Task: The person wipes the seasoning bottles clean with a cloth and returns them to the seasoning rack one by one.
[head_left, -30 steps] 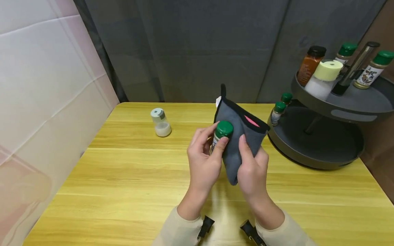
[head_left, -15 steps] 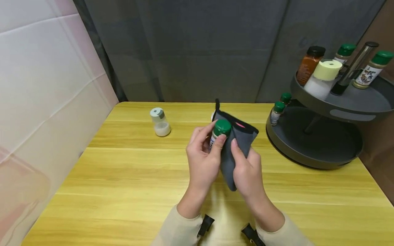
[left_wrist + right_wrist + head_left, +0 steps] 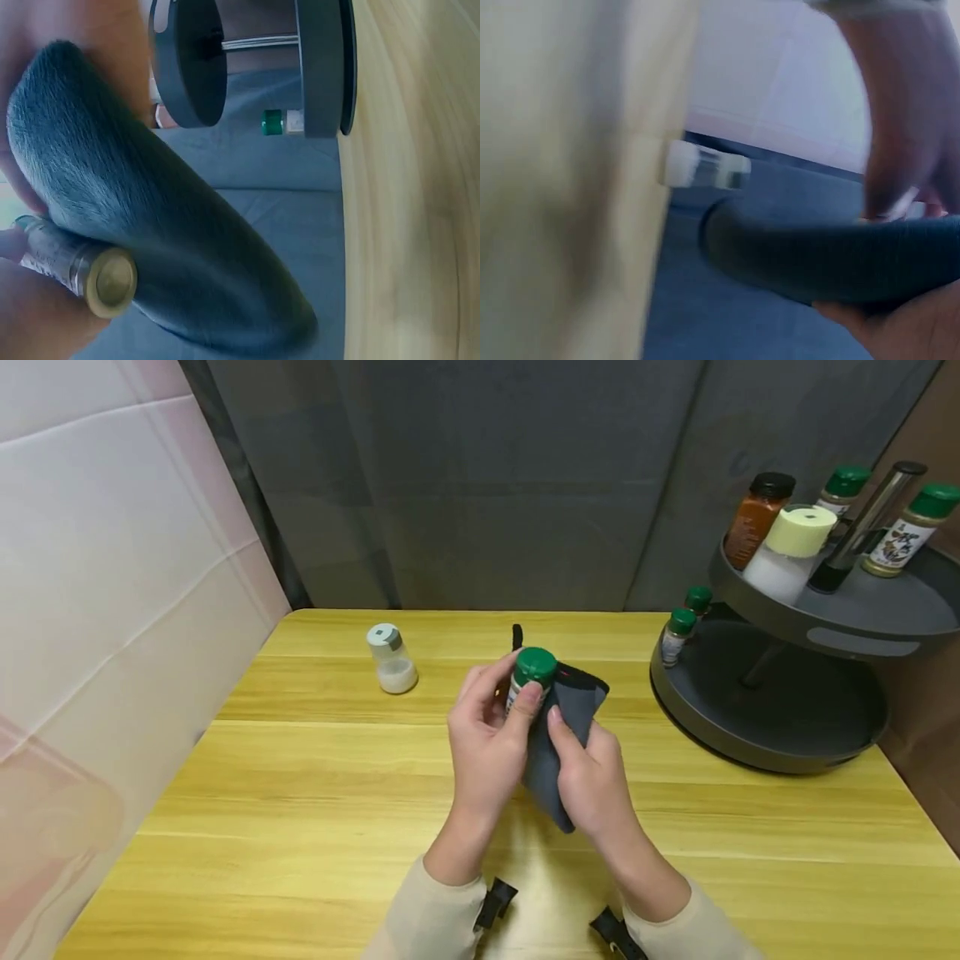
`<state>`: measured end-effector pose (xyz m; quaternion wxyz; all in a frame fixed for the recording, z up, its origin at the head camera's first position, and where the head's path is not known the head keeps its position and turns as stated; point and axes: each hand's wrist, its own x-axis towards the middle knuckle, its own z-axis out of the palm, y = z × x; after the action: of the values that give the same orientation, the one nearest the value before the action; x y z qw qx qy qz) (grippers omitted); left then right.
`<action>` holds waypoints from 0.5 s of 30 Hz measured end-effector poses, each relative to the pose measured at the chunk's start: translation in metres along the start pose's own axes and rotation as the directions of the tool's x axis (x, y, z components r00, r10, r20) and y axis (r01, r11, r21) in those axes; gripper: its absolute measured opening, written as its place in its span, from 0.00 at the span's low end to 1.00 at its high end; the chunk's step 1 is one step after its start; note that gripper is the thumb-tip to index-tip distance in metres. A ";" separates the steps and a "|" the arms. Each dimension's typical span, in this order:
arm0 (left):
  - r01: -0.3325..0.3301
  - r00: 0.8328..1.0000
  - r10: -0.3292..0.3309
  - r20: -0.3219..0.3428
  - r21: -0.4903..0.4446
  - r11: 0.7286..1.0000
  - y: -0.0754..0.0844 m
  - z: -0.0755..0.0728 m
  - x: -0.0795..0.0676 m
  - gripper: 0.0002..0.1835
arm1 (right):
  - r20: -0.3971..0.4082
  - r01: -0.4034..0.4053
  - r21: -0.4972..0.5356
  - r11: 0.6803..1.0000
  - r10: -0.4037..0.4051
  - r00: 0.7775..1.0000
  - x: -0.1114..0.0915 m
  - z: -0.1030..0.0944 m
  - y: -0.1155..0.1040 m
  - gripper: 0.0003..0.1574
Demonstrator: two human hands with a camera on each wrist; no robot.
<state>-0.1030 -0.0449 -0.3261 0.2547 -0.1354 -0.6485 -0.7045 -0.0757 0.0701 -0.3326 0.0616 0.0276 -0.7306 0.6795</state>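
In the head view my left hand [image 3: 483,743] grips a small spice jar with a green cap [image 3: 536,667], its thumb across the jar's front. My right hand [image 3: 596,777] holds a folded grey cloth [image 3: 546,764] with black edging and a hanging loop, pressed against the jar's right side. The left wrist view shows the jar's pale base [image 3: 112,281] beside the fuzzy cloth [image 3: 150,187]. Seen blurred in the right wrist view, the cloth [image 3: 817,259] hides most of the jar. My right fingers behind the cloth are hidden in the head view.
A shaker of white powder [image 3: 393,660] stands left on the wooden table [image 3: 300,827]. At right is a two-tier dark turntable rack [image 3: 780,718]. Its upper tier bears several condiment jars, such as an orange-brown one [image 3: 750,522]; two small green-capped jars [image 3: 677,635] stand below.
The cloth has come down and left and wraps closer to the jar; its pink patch has nearly gone from sight. Both hands have shifted a little left, still holding the jar and cloth.
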 end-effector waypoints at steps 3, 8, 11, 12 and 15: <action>0.012 1.000 -0.012 0.026 -0.026 1.000 0.001 0.000 0.000 0.18 | -0.068 0.076 0.035 0.997 -0.073 0.995 -0.001 -0.003 -0.013 0.24; 0.013 0.999 -0.012 0.030 -0.028 1.000 0.001 0.003 -0.002 0.18 | -0.179 0.252 0.079 0.964 -0.235 0.955 -0.006 0.003 -0.012 0.21; 0.003 1.000 -0.003 0.004 -0.001 1.000 0.002 0.002 -0.001 0.18 | -0.134 0.228 0.052 0.972 -0.220 0.966 -0.007 0.007 -0.001 0.19; -0.002 1.000 0.002 -0.002 0.014 1.000 0.001 0.001 0.000 0.18 | -0.106 0.196 0.043 0.980 -0.191 0.976 -0.008 0.008 0.002 0.20; -0.016 1.000 0.015 0.012 0.051 0.999 0.000 0.000 0.001 0.18 | -0.046 0.093 0.017 0.996 -0.092 0.995 -0.008 0.005 0.000 0.21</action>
<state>-0.1037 -0.0453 -0.3261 0.2597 -0.1378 -0.6665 -0.6851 -0.0676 0.0647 -0.3342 0.1092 0.0465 -0.7204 0.6833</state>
